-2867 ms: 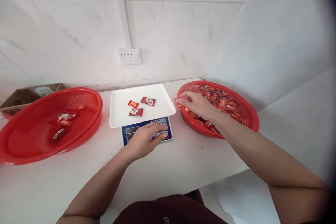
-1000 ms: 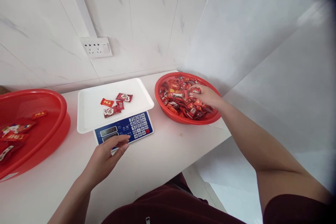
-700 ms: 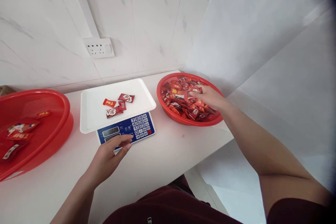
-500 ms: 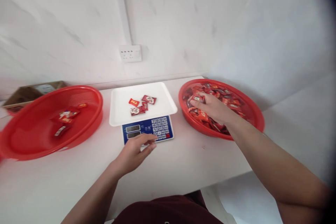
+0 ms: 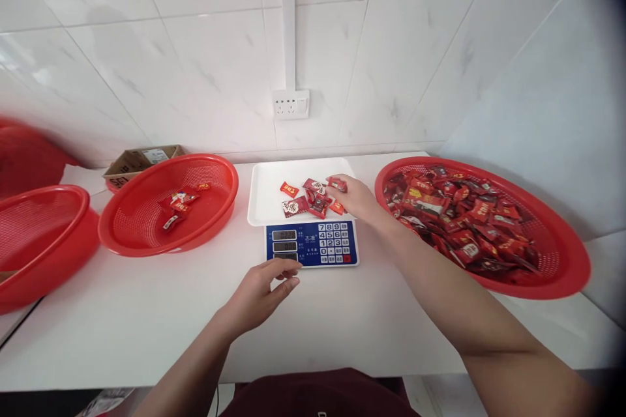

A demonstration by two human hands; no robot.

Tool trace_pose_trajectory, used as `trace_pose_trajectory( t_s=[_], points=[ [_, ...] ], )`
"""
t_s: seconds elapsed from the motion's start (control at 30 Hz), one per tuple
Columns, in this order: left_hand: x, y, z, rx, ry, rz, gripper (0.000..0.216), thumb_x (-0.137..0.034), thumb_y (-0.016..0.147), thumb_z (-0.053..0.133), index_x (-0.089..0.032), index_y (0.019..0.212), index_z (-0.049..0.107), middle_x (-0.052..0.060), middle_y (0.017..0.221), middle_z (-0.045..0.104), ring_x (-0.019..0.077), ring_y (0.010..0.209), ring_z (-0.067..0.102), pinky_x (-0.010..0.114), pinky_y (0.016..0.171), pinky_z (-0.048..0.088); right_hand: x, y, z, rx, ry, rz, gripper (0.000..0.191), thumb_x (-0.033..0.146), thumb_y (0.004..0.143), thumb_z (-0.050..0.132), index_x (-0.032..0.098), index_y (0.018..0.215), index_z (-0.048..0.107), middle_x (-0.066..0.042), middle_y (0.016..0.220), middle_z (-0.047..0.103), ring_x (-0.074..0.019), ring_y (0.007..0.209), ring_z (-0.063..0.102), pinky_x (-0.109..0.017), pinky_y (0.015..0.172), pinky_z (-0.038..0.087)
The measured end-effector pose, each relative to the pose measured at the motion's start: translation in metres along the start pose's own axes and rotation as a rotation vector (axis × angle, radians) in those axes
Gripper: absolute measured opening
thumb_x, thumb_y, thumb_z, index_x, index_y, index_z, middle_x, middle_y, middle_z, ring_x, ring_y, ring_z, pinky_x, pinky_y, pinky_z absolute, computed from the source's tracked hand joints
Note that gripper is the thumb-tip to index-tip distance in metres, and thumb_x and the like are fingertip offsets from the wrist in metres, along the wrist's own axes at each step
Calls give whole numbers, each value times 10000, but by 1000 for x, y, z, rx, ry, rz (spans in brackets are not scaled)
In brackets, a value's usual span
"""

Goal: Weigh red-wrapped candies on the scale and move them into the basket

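Observation:
My right hand (image 5: 355,195) is over the right side of the white scale tray (image 5: 264,172), its fingers pinching a small red packet (image 5: 337,184). Several red and dark-red packets (image 5: 295,206) lie loosely grouped on the tray beside those fingers. Below the tray shows the scale's blue keypad panel (image 5: 313,244), with lit displays whose digits are hard to read. My left hand (image 5: 261,293) hovers at the panel's lower left corner, thumb and fingers apart, holding nothing.
A red basket (image 5: 570,260) heaped with packets stands on the right. To the left is another red basket (image 5: 130,241) with a few packets, and a third basket (image 5: 59,273) at the edge. A cardboard box (image 5: 134,163) sits behind, and a socket (image 5: 292,104) is on the wall.
My right hand has come from the right basket to the tray with a packet, and more packets lie on the tray. The camera view has shifted; my left hand stays near the panel.

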State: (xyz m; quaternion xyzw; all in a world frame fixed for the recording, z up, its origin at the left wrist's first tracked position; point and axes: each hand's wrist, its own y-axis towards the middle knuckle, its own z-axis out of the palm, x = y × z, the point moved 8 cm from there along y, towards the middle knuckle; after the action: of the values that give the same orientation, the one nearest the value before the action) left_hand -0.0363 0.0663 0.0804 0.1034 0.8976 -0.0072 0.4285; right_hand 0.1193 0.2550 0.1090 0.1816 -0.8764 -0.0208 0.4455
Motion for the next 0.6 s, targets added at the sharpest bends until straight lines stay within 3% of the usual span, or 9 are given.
trace_pose_trajectory(
  t_s=[0.13, 0.23, 0.33, 0.47, 0.6],
  points=[
    [13, -6, 0, -8, -28, -39, 229, -332, 872, 477, -235, 1040, 599, 27, 952, 669, 154, 834, 615, 278, 745, 509, -17, -33, -16, -54, 322, 85, 344, 428, 771, 568, 196, 1025, 578, -41, 830, 670, -177, 746, 612, -297, 648, 476],
    [13, -6, 12, 40, -104, -63, 225, -331, 873, 478, -227, 1043, 583, 32, 955, 663, 157, 847, 606, 289, 760, 494, -22, -72, -10, -27, 505, 166, 354, 457, 745, 600, 199, 985, 566, -3, 685, 616, -141, 590, 567, -259, 524, 455],
    [7, -4, 38, 133, -258, -88, 287, -331, 865, 495, -221, 1130, 501, 47, 948, 652, 159, 835, 599, 303, 746, 484, -23, -114, 8, -44, 443, 223, 307, 461, 746, 597, 216, 929, 573, 13, 625, 578, -150, 562, 562, -271, 510, 462],
    [-2, -5, 84, 298, -534, -125, 398, -345, 829, 563, -189, 1152, 391, 65, 897, 626, 150, 770, 581, 292, 675, 472, -16, -153, 36, -68, 301, 196, 235, 445, 799, 530, 252, 927, 573, -18, 759, 635, -191, 676, 615, -321, 605, 497],
    [2, -4, 104, 276, -755, -219, 365, -402, 802, 595, -172, 1022, 418, 26, 794, 575, 132, 683, 574, 305, 656, 473, -11, -167, 54, -19, 225, 153, 178, 415, 815, 502, 282, 914, 566, -24, 838, 660, -208, 720, 630, -350, 661, 504]
  ],
)
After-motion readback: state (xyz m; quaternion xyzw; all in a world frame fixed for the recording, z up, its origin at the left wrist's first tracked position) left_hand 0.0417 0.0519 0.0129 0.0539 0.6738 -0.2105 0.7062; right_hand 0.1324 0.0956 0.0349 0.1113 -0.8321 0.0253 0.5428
